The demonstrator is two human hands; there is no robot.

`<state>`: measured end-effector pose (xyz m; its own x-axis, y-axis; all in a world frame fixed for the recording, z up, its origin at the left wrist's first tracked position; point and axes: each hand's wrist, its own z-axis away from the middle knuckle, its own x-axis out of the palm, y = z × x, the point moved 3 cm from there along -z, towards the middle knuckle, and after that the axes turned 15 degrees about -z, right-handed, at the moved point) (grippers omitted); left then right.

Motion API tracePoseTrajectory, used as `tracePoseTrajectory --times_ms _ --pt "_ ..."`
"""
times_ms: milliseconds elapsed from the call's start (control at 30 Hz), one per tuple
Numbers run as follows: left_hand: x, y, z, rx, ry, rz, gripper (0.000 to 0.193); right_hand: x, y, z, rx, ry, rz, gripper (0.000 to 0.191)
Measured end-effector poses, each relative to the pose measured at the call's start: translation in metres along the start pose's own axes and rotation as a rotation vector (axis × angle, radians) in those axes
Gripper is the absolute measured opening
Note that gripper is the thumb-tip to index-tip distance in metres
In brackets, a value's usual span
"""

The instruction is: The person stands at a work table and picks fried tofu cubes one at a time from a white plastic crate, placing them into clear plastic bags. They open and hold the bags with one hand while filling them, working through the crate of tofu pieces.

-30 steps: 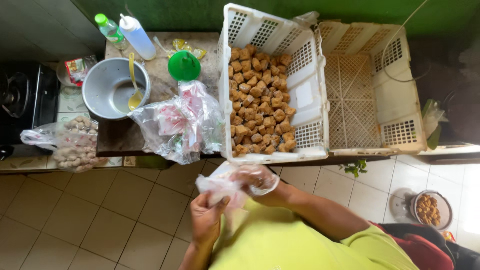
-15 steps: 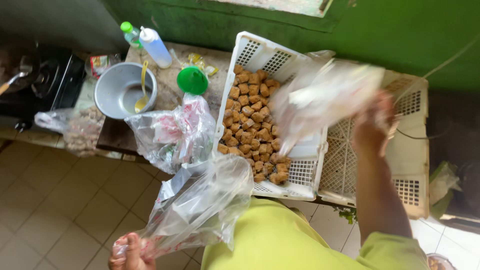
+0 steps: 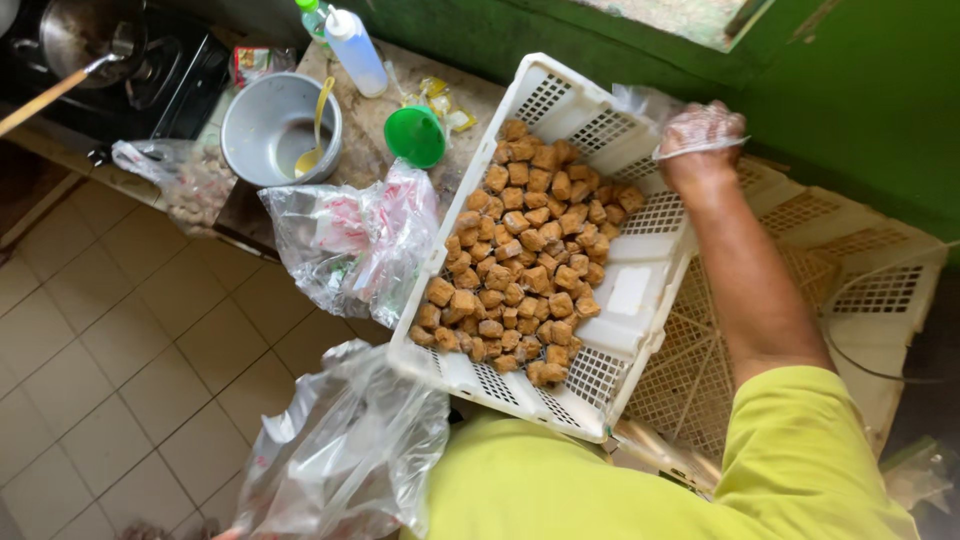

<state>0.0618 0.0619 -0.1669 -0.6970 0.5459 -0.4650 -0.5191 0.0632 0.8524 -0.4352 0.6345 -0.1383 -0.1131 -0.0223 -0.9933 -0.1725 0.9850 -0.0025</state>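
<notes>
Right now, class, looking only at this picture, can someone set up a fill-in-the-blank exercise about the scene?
1. The brown fried cubes lie in a white ____.
2. The right hand is covered in clear ____.
3. The funnel beside the crate is ____.
4. A yellow spoon stands in the grey ____.

Missing words: crate; plastic; green; pot

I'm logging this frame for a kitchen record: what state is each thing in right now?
White slotted plastic crate: tilted, partly filled with brown fried cubes.
Right hand: wrapped in thin clear plastic, gripping the crate's far rim.
Clear plastic bag: open, hanging below the crate; left hand barely visible.
Grey metal bowl: upright, yellow spoon inside.
White squeeze bottle: upright, capped.
Beige crate: looks empty.
</notes>
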Motion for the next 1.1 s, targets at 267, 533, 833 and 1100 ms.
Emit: tracePoseTrajectory --times_ms 267,533,833,1100 --pt "-0.035 -0.042 0.008 0.039 -0.041 0.073 0.036 0.009 0.03 0.009 0.315 -0.294 -0.121 0.052" --pt "-0.009 -0.026 0.027 0.148 -0.365 0.371 0.042 -0.049 0.006 0.115 0.043 0.423 -0.259 0.065" --pt "0.019 0.035 0.032 0.268 -0.598 0.495 0.048 -0.066 -0.261 0.25 -0.491 -0.227 -2.254 0.03" --pt "-0.017 0.02 0.03 0.239 -0.909 0.883 0.039 -0.095 -0.441 0.291 -0.481 -0.073 -1.31 0.062"
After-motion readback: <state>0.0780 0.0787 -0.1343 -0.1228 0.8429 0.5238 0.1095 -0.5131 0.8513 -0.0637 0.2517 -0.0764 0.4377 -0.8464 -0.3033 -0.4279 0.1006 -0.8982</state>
